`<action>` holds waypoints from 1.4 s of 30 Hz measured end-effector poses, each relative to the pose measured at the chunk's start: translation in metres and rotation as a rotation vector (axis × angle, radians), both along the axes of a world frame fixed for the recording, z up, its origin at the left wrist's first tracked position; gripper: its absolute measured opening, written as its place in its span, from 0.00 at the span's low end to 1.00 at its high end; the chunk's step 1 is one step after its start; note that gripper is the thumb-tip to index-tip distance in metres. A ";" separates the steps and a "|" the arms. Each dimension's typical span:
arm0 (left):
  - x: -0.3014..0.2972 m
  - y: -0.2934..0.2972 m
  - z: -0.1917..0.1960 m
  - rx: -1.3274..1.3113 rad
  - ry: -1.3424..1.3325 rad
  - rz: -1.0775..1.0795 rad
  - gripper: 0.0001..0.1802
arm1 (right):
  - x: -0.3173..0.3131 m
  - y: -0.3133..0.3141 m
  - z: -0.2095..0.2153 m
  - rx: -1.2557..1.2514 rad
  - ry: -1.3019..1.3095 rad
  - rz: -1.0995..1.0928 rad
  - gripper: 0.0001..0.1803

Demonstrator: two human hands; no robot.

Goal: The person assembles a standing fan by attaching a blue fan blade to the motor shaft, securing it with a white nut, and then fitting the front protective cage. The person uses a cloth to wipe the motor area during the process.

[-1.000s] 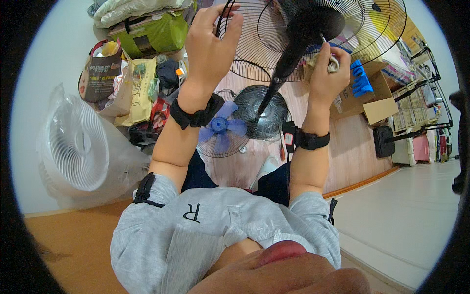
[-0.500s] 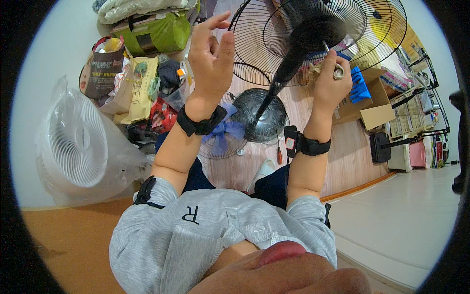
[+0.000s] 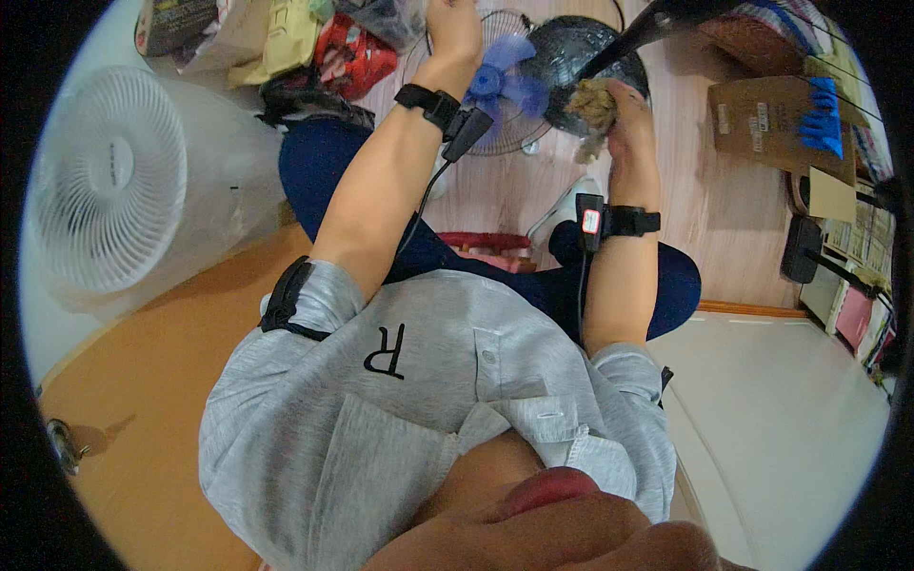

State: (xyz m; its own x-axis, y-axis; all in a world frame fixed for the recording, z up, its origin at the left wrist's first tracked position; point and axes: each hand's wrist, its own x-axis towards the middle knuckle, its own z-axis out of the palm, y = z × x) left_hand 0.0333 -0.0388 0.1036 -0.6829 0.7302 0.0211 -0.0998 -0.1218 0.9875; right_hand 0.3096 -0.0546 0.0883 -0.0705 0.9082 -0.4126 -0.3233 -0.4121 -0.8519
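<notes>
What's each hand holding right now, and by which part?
The right hand clutches a wad of tan cloth against the black fan base. The left hand reaches the wire fan guard at its top rim; whether it grips cannot be told.

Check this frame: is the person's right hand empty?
No: the right hand grips a wad of tan cloth pressed against the dark round fan base.
</notes>
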 end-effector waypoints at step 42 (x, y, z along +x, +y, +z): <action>-0.030 -0.120 -0.243 -1.077 0.047 -0.405 0.25 | -0.106 -0.037 -0.252 -0.345 -0.408 0.363 0.16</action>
State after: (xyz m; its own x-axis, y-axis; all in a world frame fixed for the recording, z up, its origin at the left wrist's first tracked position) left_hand 0.0028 -0.1589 -0.1394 -0.4090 0.5507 -0.7276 0.1003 0.8197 0.5639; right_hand 0.2040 -0.0912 -0.1641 -0.1239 0.6663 -0.7353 0.2103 -0.7066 -0.6757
